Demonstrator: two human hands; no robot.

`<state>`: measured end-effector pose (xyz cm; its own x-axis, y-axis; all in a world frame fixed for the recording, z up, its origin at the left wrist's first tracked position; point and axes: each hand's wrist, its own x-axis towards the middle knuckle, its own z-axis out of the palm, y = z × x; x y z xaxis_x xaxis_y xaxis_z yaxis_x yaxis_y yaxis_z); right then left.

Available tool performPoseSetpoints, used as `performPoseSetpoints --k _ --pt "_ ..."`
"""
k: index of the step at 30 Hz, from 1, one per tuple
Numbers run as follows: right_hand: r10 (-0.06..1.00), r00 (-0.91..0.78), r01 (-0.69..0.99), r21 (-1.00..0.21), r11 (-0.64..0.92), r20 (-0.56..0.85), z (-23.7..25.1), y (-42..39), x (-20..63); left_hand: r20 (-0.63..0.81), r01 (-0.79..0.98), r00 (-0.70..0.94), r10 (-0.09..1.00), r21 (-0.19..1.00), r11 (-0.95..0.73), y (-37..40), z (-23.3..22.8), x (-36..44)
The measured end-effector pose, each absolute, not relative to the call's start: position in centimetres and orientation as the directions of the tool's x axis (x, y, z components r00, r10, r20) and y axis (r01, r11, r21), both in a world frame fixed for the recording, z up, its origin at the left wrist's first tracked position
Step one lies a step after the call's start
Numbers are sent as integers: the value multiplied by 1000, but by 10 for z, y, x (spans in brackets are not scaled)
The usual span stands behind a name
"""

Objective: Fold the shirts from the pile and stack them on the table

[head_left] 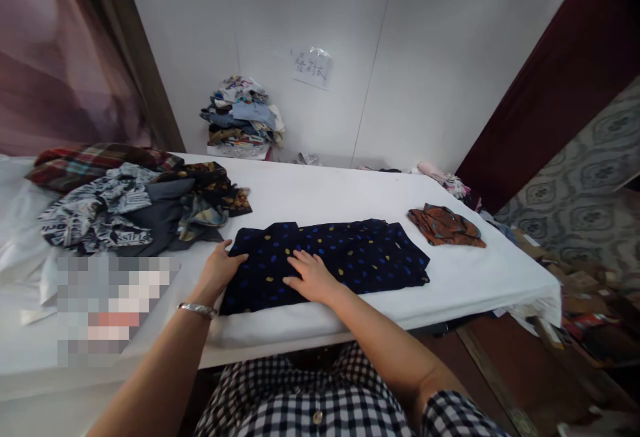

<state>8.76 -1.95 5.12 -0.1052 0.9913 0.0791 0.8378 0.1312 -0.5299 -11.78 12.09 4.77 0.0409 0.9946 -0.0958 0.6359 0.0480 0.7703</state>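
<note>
Left hand [219,269] is lying flat, fingers spread, at the left edge of the dark dotted shirt [345,254], centre frame on the white table [325,190] | right hand [313,276] is pressing open-palmed mid-cloth | risk: thin, slippery fabric bunching under uneven pressure | heap of crumpled garments [135,207] lying centre left, rust-coloured folded piece [445,226] right.

Soft, even daylight, faint shadows, wide-angle bending at the edges, and 1 pixelated patch at left.
</note>
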Motion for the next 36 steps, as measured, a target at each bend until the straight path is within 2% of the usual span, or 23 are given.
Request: performPoseSetpoints --k 3,5,9,12,14,16,19,22,25,28,31,34,36 --pt "983 -24 827 -549 123 183 57 -15 85 -119 668 25 993 741 72 121 49 -116" --pt "977 -40 832 -535 148 208 58 -14 82 -130 668 31 991 740 76 122 50 -115" --pt "988 -134 842 -516 157 82 48 -14 75 -147 597 31 989 796 100 118 58 -113" --pt "991 -112 787 -602 131 69 41 -16 77 -185 418 74 980 898 138 111 75 -106" --pt "994 -38 658 -747 99 98 42 -18 83 -188 280 134 973 949 144 106 92 -95" --pt "986 112 437 -897 67 128 45 -21 91 -143 191 198 970 976 104 98 110 -77" --pt "940 327 32 -996 89 95 51 -30 112 -37 140 284 958 990 -3 80 134 -35" --pt "912 409 -230 -970 77 -24 53 -47 143 35 72 453 891 995 -75 60 145 11" --pt "886 448 -253 -967 1 -117 49 -69 177 62 -13 632 772 997 -70 49 133 40" --pt "861 471 -303 -952 -46 -191 40 -88 201 41 163 527 849 975 -148 49 100 41" --pt "826 498 -424 -905 -35 -265 35 -93 209 -40 378 366 930 919 -109 53 65 29" --pt "808 452 -604 -796 -34 -378 44 -86 207 -107 391 327 939 920 -32 54 47 21" --pt "813 432 -655 -755 -14 -390 54 -80 206 -118 348 329 937 938 -4 55 45 21"
